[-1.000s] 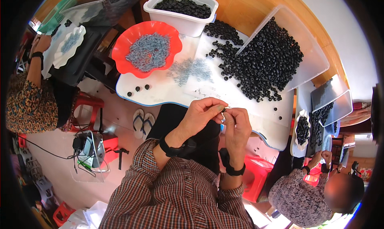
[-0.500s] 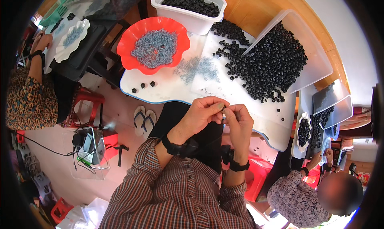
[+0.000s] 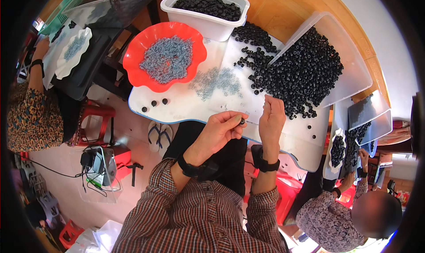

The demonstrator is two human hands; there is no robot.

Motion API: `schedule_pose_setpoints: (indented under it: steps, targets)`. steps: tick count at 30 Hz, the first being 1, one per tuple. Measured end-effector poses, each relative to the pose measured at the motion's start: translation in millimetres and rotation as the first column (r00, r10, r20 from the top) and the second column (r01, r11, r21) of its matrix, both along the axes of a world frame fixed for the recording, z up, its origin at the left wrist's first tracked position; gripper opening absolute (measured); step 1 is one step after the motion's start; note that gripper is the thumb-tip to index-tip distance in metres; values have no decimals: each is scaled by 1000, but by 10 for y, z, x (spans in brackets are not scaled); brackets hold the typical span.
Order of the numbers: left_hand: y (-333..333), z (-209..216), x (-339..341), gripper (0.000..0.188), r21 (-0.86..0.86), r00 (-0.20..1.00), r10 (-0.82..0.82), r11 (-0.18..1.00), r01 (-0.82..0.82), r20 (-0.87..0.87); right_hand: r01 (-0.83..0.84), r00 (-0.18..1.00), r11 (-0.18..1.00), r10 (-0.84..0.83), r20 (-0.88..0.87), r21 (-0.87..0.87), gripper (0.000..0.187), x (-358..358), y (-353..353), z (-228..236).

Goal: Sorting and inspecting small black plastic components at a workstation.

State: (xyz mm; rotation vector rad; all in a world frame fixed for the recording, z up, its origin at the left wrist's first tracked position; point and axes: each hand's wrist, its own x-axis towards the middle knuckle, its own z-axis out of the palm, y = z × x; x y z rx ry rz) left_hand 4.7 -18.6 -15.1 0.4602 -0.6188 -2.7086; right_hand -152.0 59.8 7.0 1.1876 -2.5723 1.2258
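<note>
While my L hand point(image 3: 218, 132) pinches a small, round, black, plastic-looking piece point(image 3: 242, 121) nr front edge of white, blue-trimmed table point(image 3: 177, 108), can't tell R hand's point(image 3: 272, 122) grip; prob. fetching parts, next needs precise pinch.

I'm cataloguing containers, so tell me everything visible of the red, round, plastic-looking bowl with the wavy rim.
The red, round, scalloped bowl looks like glossy plastic and stands upright on the left part of the white, blue-edged table. Small translucent grey-blue pieces are heaped in its middle, bits of red showing between them. Its rim overlaps the white rectangular tub in view; whether they touch is unclear.
</note>
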Motion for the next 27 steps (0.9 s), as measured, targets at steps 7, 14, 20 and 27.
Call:
schedule_pose_setpoints:
  steps: [7, 14, 20, 27]
  targets:
    - [-20, -9, -80, 25, -15, 1000, -5, 1000, 5, 16, -88, 970, 988, 114, -213, 129, 34, -186, -145, -31]
    - [-12, -45, -117, 25, -21, 999, -6, 1000, 6, 32, -70, 997, 998, 70, -28, 6, 22, -268, 37, -72]
    - [3, -58, -128, 25, -27, 999, -5, 1000, 6, 32, 3, 999, 998, 0, -42, 62, 14, -252, 38, -135]
    - [14, -72, -109, 25, -48, 1000, 1, 999, 1, 31, 53, 990, 975, -24, -138, 216, 12, -180, 87, -105]
